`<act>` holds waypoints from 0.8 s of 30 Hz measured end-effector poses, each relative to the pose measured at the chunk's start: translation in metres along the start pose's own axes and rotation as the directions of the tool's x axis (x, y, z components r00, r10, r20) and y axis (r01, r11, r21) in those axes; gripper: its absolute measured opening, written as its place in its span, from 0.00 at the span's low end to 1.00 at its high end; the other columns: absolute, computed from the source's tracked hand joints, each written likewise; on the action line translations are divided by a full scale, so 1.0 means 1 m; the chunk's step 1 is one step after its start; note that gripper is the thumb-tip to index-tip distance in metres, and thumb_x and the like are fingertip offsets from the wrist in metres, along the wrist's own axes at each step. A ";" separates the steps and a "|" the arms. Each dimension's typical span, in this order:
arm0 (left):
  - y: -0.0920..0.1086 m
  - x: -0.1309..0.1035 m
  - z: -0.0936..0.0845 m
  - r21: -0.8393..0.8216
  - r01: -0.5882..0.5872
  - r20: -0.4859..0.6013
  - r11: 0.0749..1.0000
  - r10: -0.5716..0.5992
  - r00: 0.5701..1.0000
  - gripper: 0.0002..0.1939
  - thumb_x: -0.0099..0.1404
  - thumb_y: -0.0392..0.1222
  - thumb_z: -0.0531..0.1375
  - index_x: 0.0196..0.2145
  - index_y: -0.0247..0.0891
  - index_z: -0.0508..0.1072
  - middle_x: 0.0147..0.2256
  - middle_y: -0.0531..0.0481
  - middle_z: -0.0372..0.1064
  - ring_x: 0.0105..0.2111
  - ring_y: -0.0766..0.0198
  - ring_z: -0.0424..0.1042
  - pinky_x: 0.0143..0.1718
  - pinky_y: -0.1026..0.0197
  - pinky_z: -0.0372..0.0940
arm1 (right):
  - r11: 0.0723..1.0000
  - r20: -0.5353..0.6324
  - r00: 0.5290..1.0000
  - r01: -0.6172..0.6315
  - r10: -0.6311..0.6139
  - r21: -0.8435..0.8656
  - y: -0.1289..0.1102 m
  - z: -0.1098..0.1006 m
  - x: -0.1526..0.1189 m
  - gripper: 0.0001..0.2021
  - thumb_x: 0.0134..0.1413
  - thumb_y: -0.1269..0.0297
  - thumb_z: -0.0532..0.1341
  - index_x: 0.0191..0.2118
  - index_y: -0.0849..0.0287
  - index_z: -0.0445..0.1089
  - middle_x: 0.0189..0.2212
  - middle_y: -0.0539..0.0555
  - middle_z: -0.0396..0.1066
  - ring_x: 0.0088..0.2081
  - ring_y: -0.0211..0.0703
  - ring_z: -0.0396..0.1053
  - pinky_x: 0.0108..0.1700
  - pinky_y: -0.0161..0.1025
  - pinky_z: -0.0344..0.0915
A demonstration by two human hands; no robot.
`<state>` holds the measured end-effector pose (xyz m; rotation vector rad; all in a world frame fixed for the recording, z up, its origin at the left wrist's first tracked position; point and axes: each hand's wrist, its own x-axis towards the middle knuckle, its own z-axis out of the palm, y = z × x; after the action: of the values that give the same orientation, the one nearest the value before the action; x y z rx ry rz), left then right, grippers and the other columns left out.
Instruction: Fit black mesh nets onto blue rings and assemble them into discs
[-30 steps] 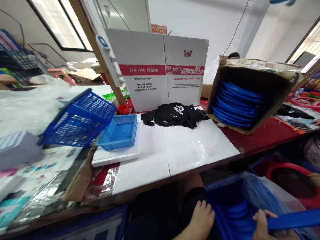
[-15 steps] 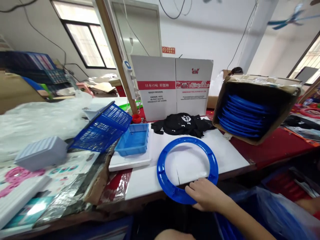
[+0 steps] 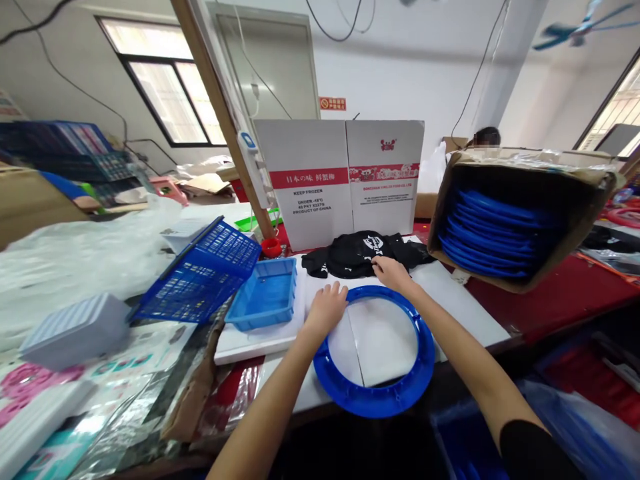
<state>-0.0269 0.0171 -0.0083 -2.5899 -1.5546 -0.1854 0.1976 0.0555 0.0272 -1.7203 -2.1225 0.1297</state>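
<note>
A large blue plastic ring [image 3: 327, 373] lies on the white board, its near edge reaching past the board's front. My left hand [image 3: 329, 307] is at the ring's upper left rim, fingers curled over it. Beyond the ring is a pile of black pieces with white print [image 3: 350, 250]. My right hand [image 3: 391, 272] reaches across the ring to the near edge of this pile, its fingertips closed on a black piece.
A tilted carton [image 3: 575, 233] of stacked blue rings stands right. Left are a light blue tray [image 3: 263, 320], a blue basket [image 3: 195, 280] and a grey-white box [image 3: 75, 333]. A printed white carton panel [image 3: 320, 220] stands behind the pile.
My right hand has left the ring's near edge and moved forward to the black pile. My left hand has come into view and taken the ring's upper left rim.
</note>
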 end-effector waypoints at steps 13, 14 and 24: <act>-0.012 -0.011 0.020 -0.100 -0.069 0.076 0.993 0.077 0.994 0.29 0.75 0.32 0.52 0.71 0.38 0.63 0.58 0.33 0.71 0.55 0.45 0.72 0.54 0.48 0.65 | 0.969 -0.102 0.983 -0.129 0.153 0.212 0.072 0.047 0.061 0.19 0.73 0.67 0.53 0.59 0.60 0.77 0.45 0.57 0.84 0.47 0.47 0.80 0.53 0.39 0.70; -0.010 -0.011 0.017 -0.121 -0.077 0.096 0.990 0.089 0.991 0.30 0.74 0.30 0.50 0.71 0.38 0.62 0.59 0.34 0.71 0.55 0.46 0.72 0.54 0.48 0.66 | 0.967 -0.121 0.982 -0.118 0.148 0.227 0.075 0.046 0.060 0.19 0.73 0.68 0.53 0.59 0.60 0.77 0.43 0.56 0.84 0.45 0.46 0.80 0.53 0.39 0.71; 0.009 -0.017 -0.022 -0.054 0.108 0.357 0.993 -0.082 0.930 0.18 0.75 0.37 0.52 0.59 0.38 0.73 0.49 0.37 0.78 0.51 0.44 0.77 0.48 0.50 0.69 | 0.995 -0.201 0.975 -0.085 0.093 0.049 0.087 0.027 0.037 0.12 0.67 0.64 0.62 0.48 0.48 0.84 0.49 0.54 0.84 0.50 0.53 0.80 0.52 0.45 0.73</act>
<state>-0.0277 -0.0054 0.0108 -2.7207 -1.8193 0.2375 0.2619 0.1161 -0.0163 -1.7272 -1.8854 0.0203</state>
